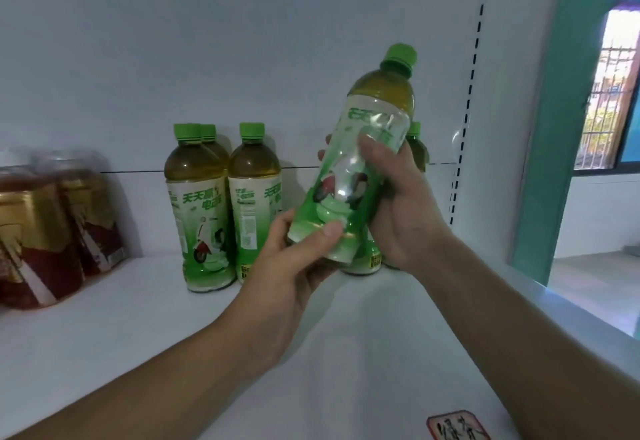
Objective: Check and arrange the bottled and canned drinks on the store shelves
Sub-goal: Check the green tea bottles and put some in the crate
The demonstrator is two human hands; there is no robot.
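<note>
I hold a green-tea bottle (363, 149) with a green cap and green-white label, tilted to the right above the white shelf (138, 329). My left hand (294, 266) grips its base from below, thumb across the label. My right hand (398, 204) wraps its middle from the right. Three matching bottles (204, 211) stand upright at the back of the shelf to the left. More bottles of the same kind stand behind my hands, mostly hidden, with one cap and shoulder (417, 145) showing.
Brown-and-gold bottles (52, 228) stand at the shelf's far left. A red-framed price tag (457, 427) sits on the shelf's front edge. The slotted shelf upright (467, 104) runs down the right, with a teal window frame (561, 110) beyond.
</note>
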